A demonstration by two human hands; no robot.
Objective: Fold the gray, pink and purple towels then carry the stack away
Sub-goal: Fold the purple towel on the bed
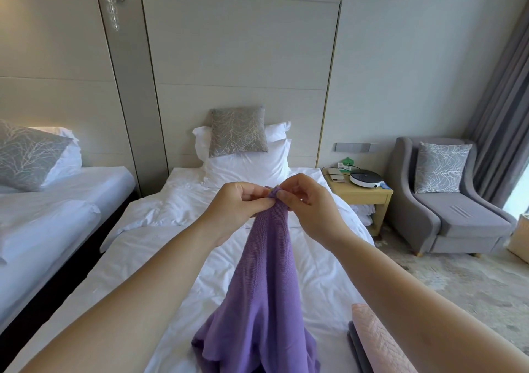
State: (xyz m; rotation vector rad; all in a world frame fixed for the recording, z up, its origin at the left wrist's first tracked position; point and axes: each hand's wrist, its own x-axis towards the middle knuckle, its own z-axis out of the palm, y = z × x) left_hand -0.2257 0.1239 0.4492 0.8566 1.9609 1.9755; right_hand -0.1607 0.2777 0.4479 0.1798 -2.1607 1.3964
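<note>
The purple towel (263,281) hangs bunched from my two hands above the white bed (177,258), its lower end crumpled on the sheet. My left hand (237,203) and my right hand (307,203) pinch its top edge side by side, fingers curled. A folded pink towel (375,341) lies at the bed's lower right on top of a folded gray towel (356,347), of which only the edge shows under my right forearm.
White pillows and a gray patterned cushion (237,132) sit at the headboard. A second bed (57,200) is on the left. A wooden nightstand (360,192) with a round white device and a gray armchair (446,200) stand on the right.
</note>
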